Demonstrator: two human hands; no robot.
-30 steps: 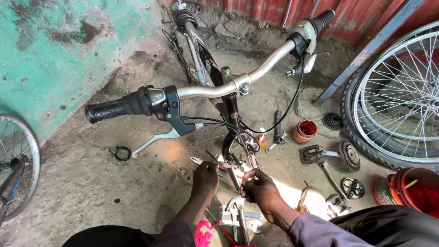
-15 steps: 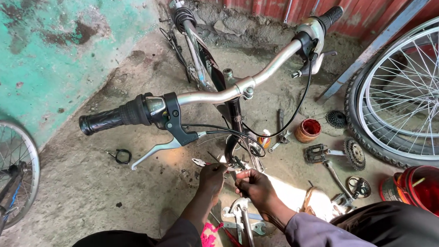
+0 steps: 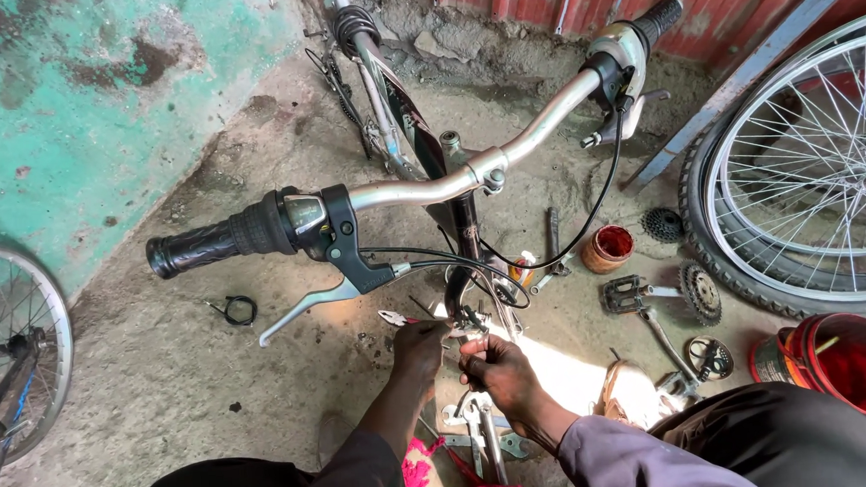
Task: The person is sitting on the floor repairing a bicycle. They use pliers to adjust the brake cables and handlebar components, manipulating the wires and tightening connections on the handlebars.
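Hands [image 3: 459, 356] half-hidden behind brake cables [image 3: 454, 262].

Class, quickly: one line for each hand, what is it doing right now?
Left hand: closed on red-handled metal pliers.
Right hand: fingers closed at the bicycle's silver brake assembly; exact hold cannot be told.

To my right a small round brown tin [image 3: 607, 249] stands open on the ground beyond the pedal. A red tub [image 3: 839, 362] with a stick in it sits by my right knee. No labels, signs or screens.
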